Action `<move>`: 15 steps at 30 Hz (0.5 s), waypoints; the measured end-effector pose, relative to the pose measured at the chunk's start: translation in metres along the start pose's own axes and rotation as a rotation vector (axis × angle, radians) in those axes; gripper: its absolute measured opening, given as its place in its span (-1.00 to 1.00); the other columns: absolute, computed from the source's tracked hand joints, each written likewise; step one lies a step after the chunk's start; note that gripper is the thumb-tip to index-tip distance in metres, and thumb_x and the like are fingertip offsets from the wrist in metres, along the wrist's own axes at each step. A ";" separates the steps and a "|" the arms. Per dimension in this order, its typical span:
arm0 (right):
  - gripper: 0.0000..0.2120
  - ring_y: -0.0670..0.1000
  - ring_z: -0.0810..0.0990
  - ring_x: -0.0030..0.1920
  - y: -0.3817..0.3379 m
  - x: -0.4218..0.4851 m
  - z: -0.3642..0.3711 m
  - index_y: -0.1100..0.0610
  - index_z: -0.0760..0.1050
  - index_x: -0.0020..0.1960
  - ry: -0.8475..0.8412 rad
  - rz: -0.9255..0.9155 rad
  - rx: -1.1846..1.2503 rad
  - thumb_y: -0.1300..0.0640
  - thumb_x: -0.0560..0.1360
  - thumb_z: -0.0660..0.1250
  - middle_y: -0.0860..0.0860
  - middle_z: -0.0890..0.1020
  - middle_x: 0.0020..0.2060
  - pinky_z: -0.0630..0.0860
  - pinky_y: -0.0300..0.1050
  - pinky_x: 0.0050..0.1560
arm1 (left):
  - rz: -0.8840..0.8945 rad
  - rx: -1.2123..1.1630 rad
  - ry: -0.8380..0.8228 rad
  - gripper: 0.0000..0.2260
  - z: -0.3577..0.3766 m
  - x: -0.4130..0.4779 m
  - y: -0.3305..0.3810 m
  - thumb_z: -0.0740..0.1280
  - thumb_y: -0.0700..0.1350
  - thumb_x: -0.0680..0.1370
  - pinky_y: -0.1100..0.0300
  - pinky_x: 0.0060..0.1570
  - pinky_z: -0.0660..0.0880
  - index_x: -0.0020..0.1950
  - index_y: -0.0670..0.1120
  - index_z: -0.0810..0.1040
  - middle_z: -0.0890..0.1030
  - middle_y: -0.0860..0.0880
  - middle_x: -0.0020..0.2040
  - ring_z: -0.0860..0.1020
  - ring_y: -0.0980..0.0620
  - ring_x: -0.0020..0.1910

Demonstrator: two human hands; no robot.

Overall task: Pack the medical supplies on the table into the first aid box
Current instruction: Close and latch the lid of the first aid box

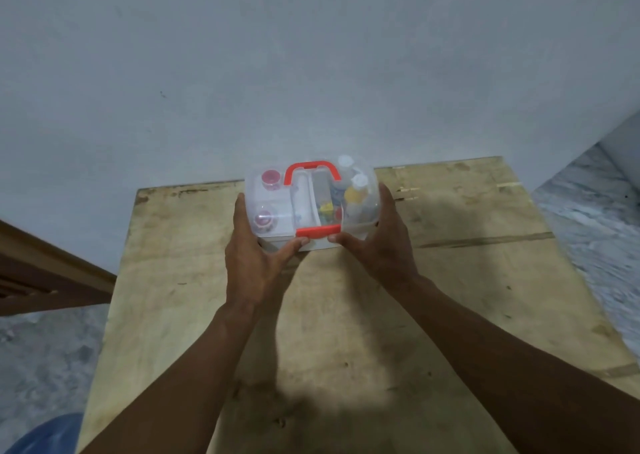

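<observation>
Squarely in mid-frame, gripping a clear plastic first aid box [277, 207] with red handle [311, 168] and red latch [317, 231], lid down, at the far edge of a pale plywood table [467, 280]: left hand [256, 249] curled round its left end, right hand [381, 242] round its right end, thumbs beside the latch. Through the lid, showing red-capped round jars [270, 178] leftward and white-capped bottles [356, 190] rightward. Around it, backed by a grey-blue wall [311, 72], with brown wooden furniture [41, 273] at the left edge.

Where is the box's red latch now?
Head view: the red plastic latch is on the near edge of the clear plastic first aid box, between the left hand and the right hand.
</observation>
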State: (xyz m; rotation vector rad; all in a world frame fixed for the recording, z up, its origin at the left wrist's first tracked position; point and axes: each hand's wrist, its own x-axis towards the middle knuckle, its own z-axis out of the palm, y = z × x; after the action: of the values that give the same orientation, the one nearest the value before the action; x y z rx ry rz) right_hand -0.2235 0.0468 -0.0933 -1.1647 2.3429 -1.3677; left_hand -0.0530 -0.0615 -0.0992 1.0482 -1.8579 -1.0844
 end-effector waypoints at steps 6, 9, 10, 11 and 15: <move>0.01 -0.03 0.56 0.20 -0.001 0.030 0.009 0.08 0.25 0.50 -0.016 0.017 -0.018 -0.22 0.20 0.61 -0.08 0.53 0.29 0.61 -0.03 0.13 | -0.025 -0.010 -0.005 -0.12 0.006 0.027 0.001 0.58 0.14 0.28 0.34 0.10 0.53 0.47 0.05 0.20 0.45 0.23 0.23 0.52 0.21 0.13; -0.02 -0.31 0.52 0.05 -0.003 0.034 0.013 0.07 0.28 0.46 -0.007 0.017 0.014 -0.34 0.21 0.54 -0.32 0.48 0.15 0.50 -0.39 0.01 | -0.040 -0.024 0.004 -0.16 0.007 0.031 0.002 0.60 0.09 0.28 0.60 -0.06 0.43 0.43 0.14 0.18 0.42 0.38 0.12 0.50 0.45 -0.02; -0.04 -0.37 0.52 0.03 -0.003 0.033 0.013 0.06 0.29 0.45 0.001 0.017 0.024 -0.37 0.22 0.51 -0.40 0.44 0.12 0.45 -0.49 0.00 | -0.044 -0.031 0.004 -0.18 0.008 0.030 0.002 0.59 0.03 0.30 0.62 -0.12 0.41 0.39 0.17 0.17 0.41 0.37 0.10 0.49 0.50 -0.04; -0.05 -0.37 0.53 0.03 -0.003 0.033 0.014 0.05 0.30 0.43 0.001 0.027 0.040 -0.42 0.22 0.48 -0.43 0.43 0.11 0.43 -0.52 0.01 | -0.044 -0.049 -0.001 -0.20 0.008 0.029 0.004 0.59 -0.03 0.32 0.63 -0.15 0.40 0.37 0.18 0.16 0.42 0.36 0.10 0.49 0.52 -0.05; 0.05 -0.23 0.57 0.10 -0.001 0.033 0.017 0.06 0.31 0.44 -0.024 0.077 0.070 -0.59 0.17 0.31 -0.25 0.50 0.18 0.47 -0.46 0.06 | -0.045 -0.087 -0.025 -0.20 0.008 0.029 0.009 0.58 -0.07 0.32 0.62 -0.15 0.41 0.38 0.18 0.14 0.45 0.31 0.10 0.51 0.49 -0.04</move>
State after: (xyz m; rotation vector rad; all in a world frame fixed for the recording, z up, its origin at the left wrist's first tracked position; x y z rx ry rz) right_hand -0.2365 0.0117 -0.0949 -1.0548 2.2791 -1.3893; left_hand -0.0747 -0.0822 -0.0888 1.0350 -1.7976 -1.1992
